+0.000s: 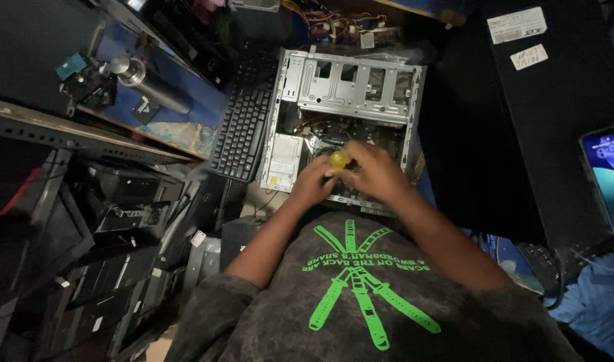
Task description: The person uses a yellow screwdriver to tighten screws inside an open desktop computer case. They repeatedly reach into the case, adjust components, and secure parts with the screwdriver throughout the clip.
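Both of my hands meet over the open computer case (350, 87), which lies on its side straight ahead of me. My left hand (311, 184) and my right hand (374, 175) are curled together around a screwdriver with a round yellow handle top (340, 159); the yellow end sticks up between my fingers, and the shaft is hidden below them, so I cannot tell where its tip sits. Inside the case I see the grey metal drive cage at the far side and a pale power supply box (285, 159) at the left. Just left of the case lies a black keyboard (243, 127). Farther left a metal flask (149, 80) rests on the blue counter (199, 110). At the right edge a phone (608, 177) glows, lying on a black tower (521, 121).
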